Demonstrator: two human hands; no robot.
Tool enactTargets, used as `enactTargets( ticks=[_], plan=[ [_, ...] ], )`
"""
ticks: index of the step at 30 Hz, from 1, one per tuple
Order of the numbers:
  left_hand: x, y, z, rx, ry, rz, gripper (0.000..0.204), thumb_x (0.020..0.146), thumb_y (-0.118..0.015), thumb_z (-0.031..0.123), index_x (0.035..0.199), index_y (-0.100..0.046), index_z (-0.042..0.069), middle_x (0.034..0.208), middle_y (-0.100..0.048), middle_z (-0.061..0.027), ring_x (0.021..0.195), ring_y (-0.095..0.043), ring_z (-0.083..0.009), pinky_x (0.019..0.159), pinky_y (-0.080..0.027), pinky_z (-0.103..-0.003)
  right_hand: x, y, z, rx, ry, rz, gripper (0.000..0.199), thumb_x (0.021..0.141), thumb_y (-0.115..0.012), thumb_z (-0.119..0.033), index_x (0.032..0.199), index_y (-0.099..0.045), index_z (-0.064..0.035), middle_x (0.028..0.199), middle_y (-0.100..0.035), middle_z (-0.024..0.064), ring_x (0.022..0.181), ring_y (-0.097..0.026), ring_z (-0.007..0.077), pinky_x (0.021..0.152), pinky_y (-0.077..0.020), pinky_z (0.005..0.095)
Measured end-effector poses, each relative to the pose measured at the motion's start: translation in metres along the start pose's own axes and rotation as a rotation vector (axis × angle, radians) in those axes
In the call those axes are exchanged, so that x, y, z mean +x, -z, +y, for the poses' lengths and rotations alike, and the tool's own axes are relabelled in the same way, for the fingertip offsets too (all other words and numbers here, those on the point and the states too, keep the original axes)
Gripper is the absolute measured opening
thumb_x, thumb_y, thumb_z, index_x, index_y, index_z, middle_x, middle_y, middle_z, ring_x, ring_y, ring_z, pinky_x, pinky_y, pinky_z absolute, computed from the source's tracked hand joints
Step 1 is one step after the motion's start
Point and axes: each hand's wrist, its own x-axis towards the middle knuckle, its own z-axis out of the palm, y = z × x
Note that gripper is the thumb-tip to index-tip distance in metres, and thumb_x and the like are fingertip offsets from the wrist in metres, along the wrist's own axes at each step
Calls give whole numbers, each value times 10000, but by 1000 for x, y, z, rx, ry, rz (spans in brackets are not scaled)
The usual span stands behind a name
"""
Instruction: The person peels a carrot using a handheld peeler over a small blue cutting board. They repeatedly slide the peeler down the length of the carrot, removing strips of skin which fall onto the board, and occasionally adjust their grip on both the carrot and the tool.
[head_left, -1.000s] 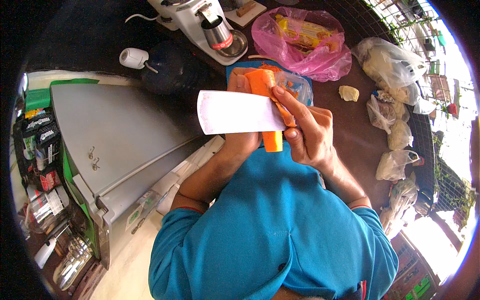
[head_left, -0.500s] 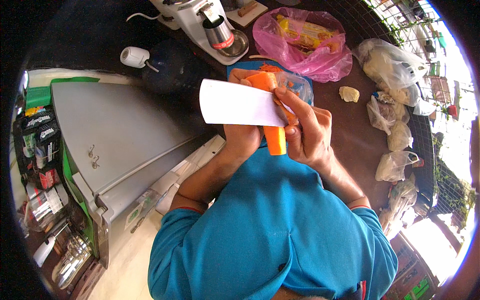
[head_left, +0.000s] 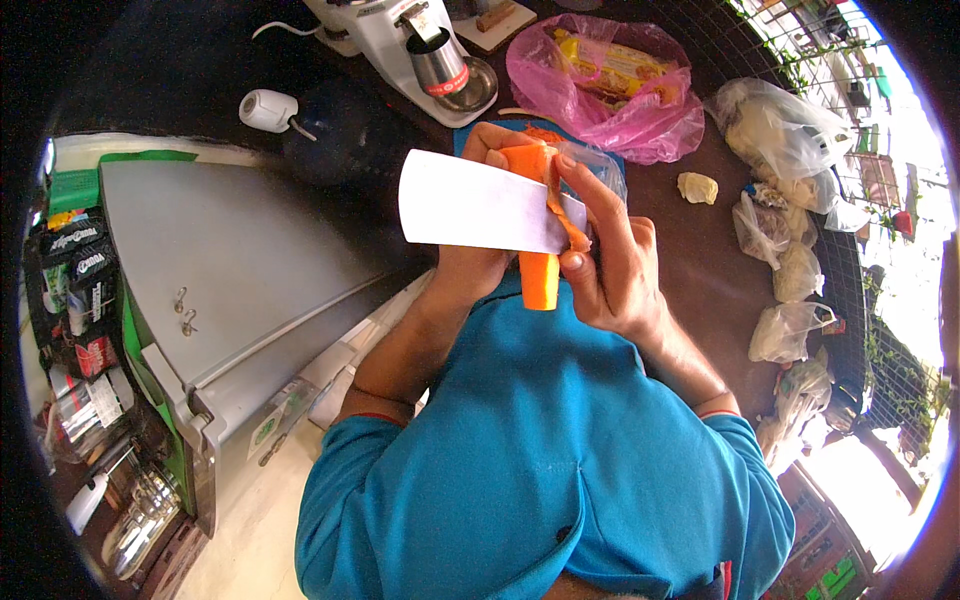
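In front of my chest my left hand point(head_left: 470, 268) is closed round a thick, partly peeled carrot point(head_left: 541, 280), its lower end pointing at me. Fingers of this hand show by the carrot's upper end; the rest lies behind the blade. Across the carrot lies a broad, pale, flat blade point(head_left: 470, 203), its wide end to the left. My right hand point(head_left: 625, 265) grips the narrower right end between thumb and fingers; any handle is hidden. A curled strip of carrot peel point(head_left: 568, 222) hangs over the blade beside the right thumb.
Beyond my hands, a blue board point(head_left: 465, 135) carries orange shreds and a clear plastic bag point(head_left: 600, 170). Farther off stand a white machine with a metal cup point(head_left: 437, 65) and a pink bag point(head_left: 650, 125). Several plastic bags point(head_left: 785, 130) line the right; a grey fridge point(head_left: 230, 260) stands left.
The carrot and my left hand have shifted slightly left. The peel strip now shows longer over the blade, and more of the blade's right end is visible.
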Motion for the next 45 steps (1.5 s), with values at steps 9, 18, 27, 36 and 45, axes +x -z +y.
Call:
enactTargets(
  ticks=[9,18,27,36,45],
  plan=[
    [6,8,1,182,-84,-39,299,1023,-430,283,1049,-523,0,1044,-492,-78,920,-526,-122,821,-457,-267,2,-10,2,-37,29,49,564,841,-662,-206,1329,-460,-9,712,-668,147,581,-655,331,559,-527,420],
    [8,15,-10,408,-111,8,393,976,-465,439,1087,-489,63,950,-545,-35,831,-573,-102,719,-511,-245,1,-14,2,-91,-24,74,491,842,-665,-202,1272,-514,-19,664,-639,115,523,-629,298,509,-494,404],
    [4,14,-10,189,-1,-16,199,879,-626,102,1036,-539,13,1029,-501,-84,929,-533,-157,824,-450,-285,-1,-13,2,-1,-133,60,541,814,-679,-178,1300,-477,-50,639,-629,118,526,-628,302,518,-493,400],
    [-1,30,-27,53,73,-66,258,965,-482,138,1171,-543,-7,1119,-546,-98,1014,-558,-162,879,-464,-326,7,-7,0,3,-191,12,529,808,-668,-135,1283,-453,-45,585,-608,108,537,-638,325,518,-495,416],
    [15,33,-53,9,246,1,328,1025,-419,245,1232,-523,13,1114,-579,-93,994,-584,-160,866,-479,-316,-1,-20,34,11,-292,54,416,887,-584,-139,1276,-447,-88,706,-657,170,689,-669,385,608,-515,456]
  ],
)
